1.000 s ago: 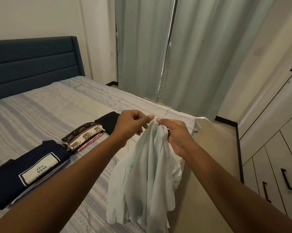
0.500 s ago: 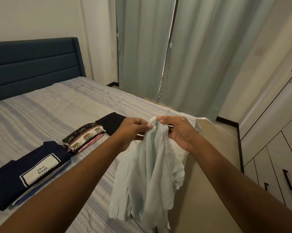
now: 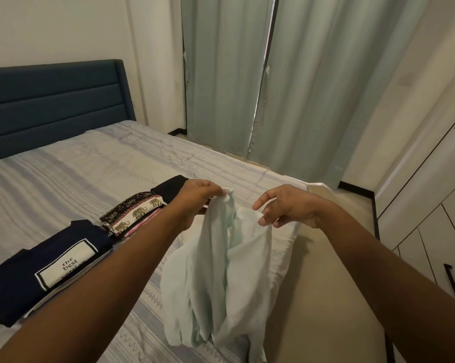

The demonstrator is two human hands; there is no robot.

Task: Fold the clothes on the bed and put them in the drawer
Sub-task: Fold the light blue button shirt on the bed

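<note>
A pale mint shirt hangs crumpled in the air over the bed's near corner. My left hand pinches its top edge. My right hand is a little to the right, its thumb and a finger pinching another part of the same edge while the other fingers spread loosely. On the bed to the left lie folded clothes: a navy shirt with a white label, an elephant-print piece and a black piece. The wardrobe's drawers with black handles are at the right edge.
A dark blue headboard stands at the back left. Grey-green curtains hang behind the bed. A strip of beige floor runs between the bed and the wardrobe.
My hands have moved apart, spreading the shirt's top edge. My right hand has shifted right and loosened most of its fingers.
</note>
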